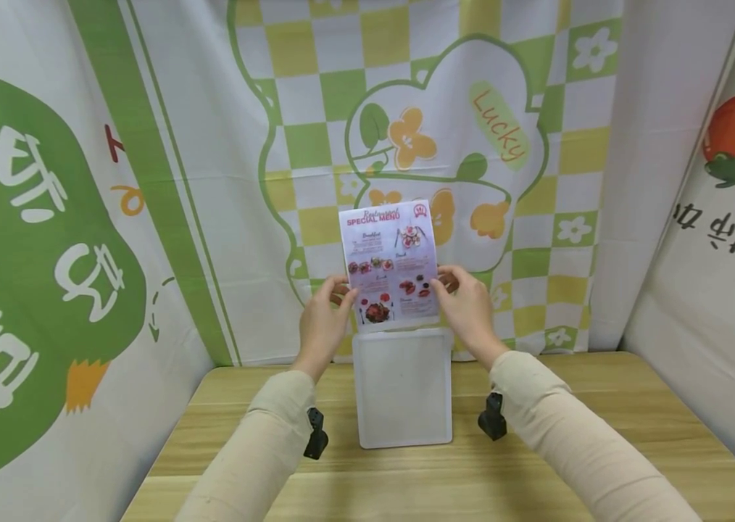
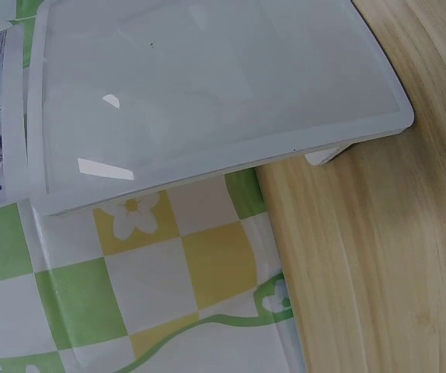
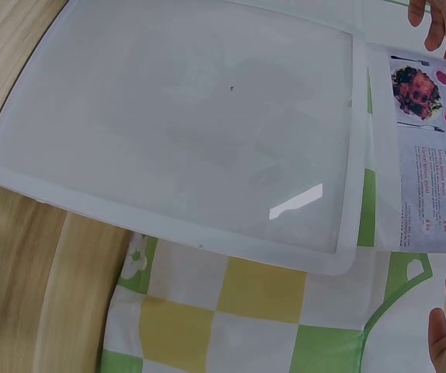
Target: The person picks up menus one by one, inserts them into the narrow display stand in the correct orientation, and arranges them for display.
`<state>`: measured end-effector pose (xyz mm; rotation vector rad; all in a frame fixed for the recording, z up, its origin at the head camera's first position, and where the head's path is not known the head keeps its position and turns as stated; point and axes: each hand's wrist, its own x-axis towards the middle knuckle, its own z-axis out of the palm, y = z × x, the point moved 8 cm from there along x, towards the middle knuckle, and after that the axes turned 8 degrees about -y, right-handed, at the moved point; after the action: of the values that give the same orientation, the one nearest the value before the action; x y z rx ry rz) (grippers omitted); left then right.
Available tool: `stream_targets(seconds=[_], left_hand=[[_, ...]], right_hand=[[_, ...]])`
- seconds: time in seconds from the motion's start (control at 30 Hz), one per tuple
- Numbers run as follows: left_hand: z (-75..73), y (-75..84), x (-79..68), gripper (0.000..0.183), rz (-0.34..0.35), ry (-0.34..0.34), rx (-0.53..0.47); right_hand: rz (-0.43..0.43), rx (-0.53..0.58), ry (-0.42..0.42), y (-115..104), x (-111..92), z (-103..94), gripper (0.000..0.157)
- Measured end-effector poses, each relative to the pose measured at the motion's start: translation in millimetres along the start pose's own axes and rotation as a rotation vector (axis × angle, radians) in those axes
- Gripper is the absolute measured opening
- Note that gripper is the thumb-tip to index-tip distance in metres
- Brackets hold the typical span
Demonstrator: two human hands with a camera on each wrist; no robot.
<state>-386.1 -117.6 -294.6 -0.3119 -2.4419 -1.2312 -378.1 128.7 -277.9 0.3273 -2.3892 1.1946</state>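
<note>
A printed menu sheet [image 1: 388, 268] headed "Special Menu" is held up by its two side edges. My left hand [image 1: 326, 319] pinches the left edge between thumb and fingers. On the opposite edge my right hand [image 1: 468, 308] pinches the sheet the same way. Just below the sheet's lower edge stands a white framed display board [image 1: 403, 391], tilted back on the table, its clear front glossy and blank. In the right wrist view the sheet [image 3: 433, 155] lies beyond the board's top edge, with a narrow gap between them.
The board stands on a wood-grain table [image 1: 557, 449]; part of a white support [image 2: 325, 154] shows behind it. A checkered cloth backdrop [image 1: 315, 87] hangs behind the table. Printed cloth walls [image 1: 35, 217] close in both sides. Black wrist cameras [image 1: 493, 417] hang below the sleeves.
</note>
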Motion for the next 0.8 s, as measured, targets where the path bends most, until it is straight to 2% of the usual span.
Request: stream_targets(seconds=[0.27, 0.8], left_hand=[[0.6, -0.4, -1.1, 0.030, -0.006, -0.004, 0.003], [14.0, -17.0, -9.7, 0.027, -0.039, -0.028, 0.005]], right_hand=[[0.012, -0.019, -0.015, 1, -1, 1.7, 0.024], [0.027, -0.038, -0.036, 18, -11, 11.8, 0.021]])
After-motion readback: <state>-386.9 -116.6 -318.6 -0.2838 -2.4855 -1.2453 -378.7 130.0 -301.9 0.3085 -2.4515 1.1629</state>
